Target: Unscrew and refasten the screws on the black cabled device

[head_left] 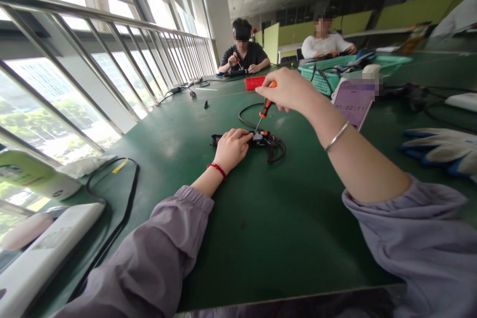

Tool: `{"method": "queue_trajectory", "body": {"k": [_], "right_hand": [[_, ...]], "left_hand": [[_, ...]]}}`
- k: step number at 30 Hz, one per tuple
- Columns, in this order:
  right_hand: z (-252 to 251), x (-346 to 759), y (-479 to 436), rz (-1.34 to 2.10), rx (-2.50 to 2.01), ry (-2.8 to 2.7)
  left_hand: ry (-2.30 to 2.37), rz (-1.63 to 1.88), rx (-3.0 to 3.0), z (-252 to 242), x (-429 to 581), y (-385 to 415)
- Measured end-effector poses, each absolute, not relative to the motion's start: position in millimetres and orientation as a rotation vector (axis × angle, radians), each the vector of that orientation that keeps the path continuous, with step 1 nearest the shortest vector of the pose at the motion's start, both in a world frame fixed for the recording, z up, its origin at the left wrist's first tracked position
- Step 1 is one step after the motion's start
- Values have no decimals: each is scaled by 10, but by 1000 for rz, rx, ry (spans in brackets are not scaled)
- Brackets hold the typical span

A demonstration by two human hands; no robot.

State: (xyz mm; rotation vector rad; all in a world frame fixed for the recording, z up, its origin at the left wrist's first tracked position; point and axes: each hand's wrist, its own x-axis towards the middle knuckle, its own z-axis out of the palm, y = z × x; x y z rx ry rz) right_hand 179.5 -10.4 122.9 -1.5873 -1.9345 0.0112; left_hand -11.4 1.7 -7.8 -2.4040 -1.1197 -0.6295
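Observation:
My right hand (286,88) grips the orange and black handle of a screwdriver (266,105) from above. The screwdriver tilts, and its metal shaft runs down to a black device (259,140) lying on the green table (238,228). Electrical parts and wires show along the device's upper side, and a black cable loops beside it. My left hand (233,146) is closed over the device's left part and holds it against the table. The fingers hide much of its middle, and the exact spot under the screwdriver's tip is too small to make out.
Behind my right hand lie a red tray (255,83) and a teal basket (320,79). A phone (354,102) leans nearby; gloves (443,149) lie right. A power strip (52,243), a black strap (130,203) and a green bottle (37,174) are left. Two people sit across the table.

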Motion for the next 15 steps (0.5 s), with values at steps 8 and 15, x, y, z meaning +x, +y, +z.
{"method": "queue_trajectory", "body": {"k": [8,15], "right_hand": [[1231,1808,-97,100,-1535,-1910],[1283,1804,-108,220,-1470,-1990]], "left_hand": [[-1136,-597,-2400,-68,-115,5],[-1134,-596,-2402,-75,-120,13]]}}
